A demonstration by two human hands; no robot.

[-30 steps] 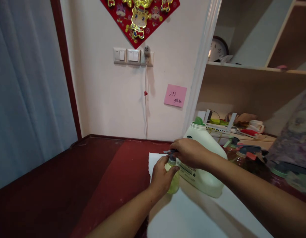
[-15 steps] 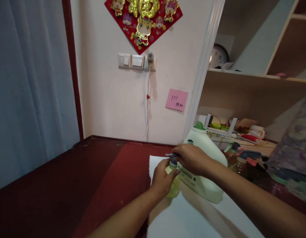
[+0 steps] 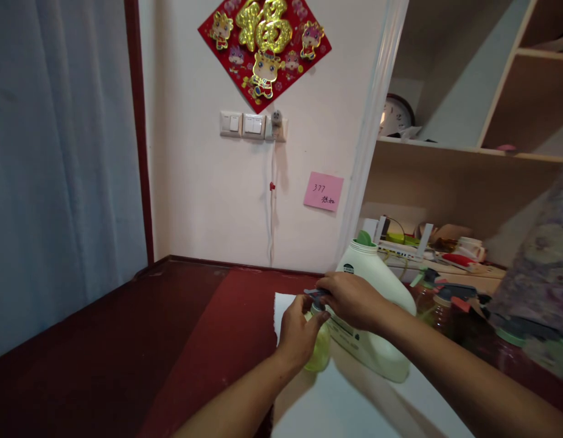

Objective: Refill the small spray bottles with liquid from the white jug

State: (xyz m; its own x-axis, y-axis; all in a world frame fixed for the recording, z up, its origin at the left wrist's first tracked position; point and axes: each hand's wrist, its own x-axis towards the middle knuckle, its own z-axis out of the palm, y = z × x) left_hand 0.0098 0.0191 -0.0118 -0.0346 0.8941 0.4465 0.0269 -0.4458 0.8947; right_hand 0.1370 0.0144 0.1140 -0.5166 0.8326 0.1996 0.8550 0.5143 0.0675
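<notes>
A small clear spray bottle [image 3: 321, 354] with yellow-green liquid in it stands on a white sheet [image 3: 349, 404]. My left hand [image 3: 298, 331] is wrapped round its neck and upper part. Over the top, my right hand [image 3: 352, 299] grips the grey spray head [image 3: 314, 293], whose nozzle end sticks out to the left between the hands. Fingers hide most of the collar, so I cannot tell how tightly the head sits. Just behind and to the right is a big pale green jug [image 3: 384, 347], upright, with a green piece [image 3: 364, 238] at its mouth; my right forearm crosses in front of it.
More spray bottles [image 3: 442, 307] with dark trigger heads stand at the right, beside flowered cloth [image 3: 543, 261]. A white router [image 3: 402, 250] and clutter lie behind the jug. The dark red table [image 3: 194, 359] meets the wall at the back and a blue curtain [image 3: 66, 182] at left.
The view has tipped up slightly, so everything sits a little lower. Both hands keep their hold on the spray bottle and its head, with hardly any shift.
</notes>
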